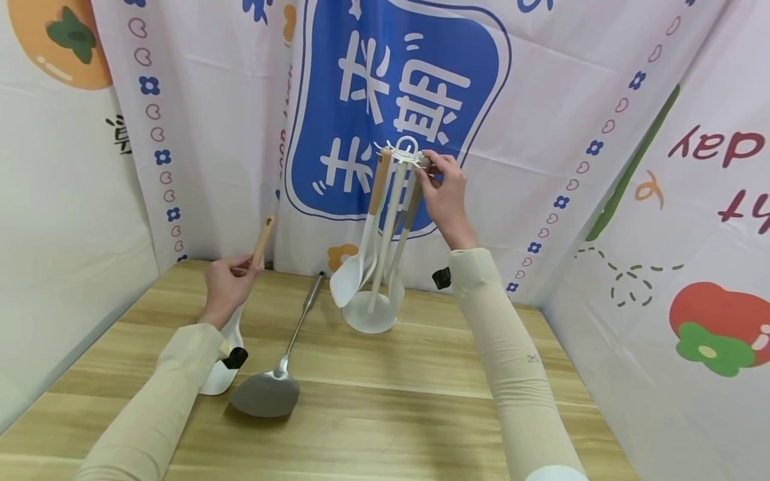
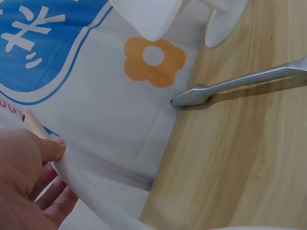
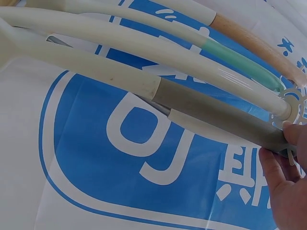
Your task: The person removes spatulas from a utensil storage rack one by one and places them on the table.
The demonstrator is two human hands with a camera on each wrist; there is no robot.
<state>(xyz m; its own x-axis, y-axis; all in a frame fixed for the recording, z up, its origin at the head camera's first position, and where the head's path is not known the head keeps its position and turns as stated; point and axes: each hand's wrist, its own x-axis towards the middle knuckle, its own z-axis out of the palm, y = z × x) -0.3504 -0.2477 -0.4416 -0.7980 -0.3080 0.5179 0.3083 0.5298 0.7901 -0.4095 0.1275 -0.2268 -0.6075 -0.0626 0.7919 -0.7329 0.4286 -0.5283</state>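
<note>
My left hand point(image 1: 228, 288) grips a white spatula by its wooden handle point(image 1: 263, 240). Its broad white head point(image 1: 219, 381) hangs low over the table at the left, partly behind the sleeve and wrist camera. At the top of a white utensil rack point(image 1: 388, 227), my right hand point(image 1: 445, 197) pinches the end of a grey-brown handle point(image 3: 216, 112) of a pale utensil, right at the hook ring. A white utensil with a wooden handle point(image 1: 379, 180) hangs on the rack's left side. Between them, the right wrist view shows a green-handled one point(image 3: 240, 60).
A steel wok turner point(image 1: 265, 394) lies on the wooden table point(image 1: 409, 427), left of the rack's round base point(image 1: 357, 321), its handle pointing toward the back. Printed cloth point(image 1: 240, 133) hangs behind the table, with white walls at both sides.
</note>
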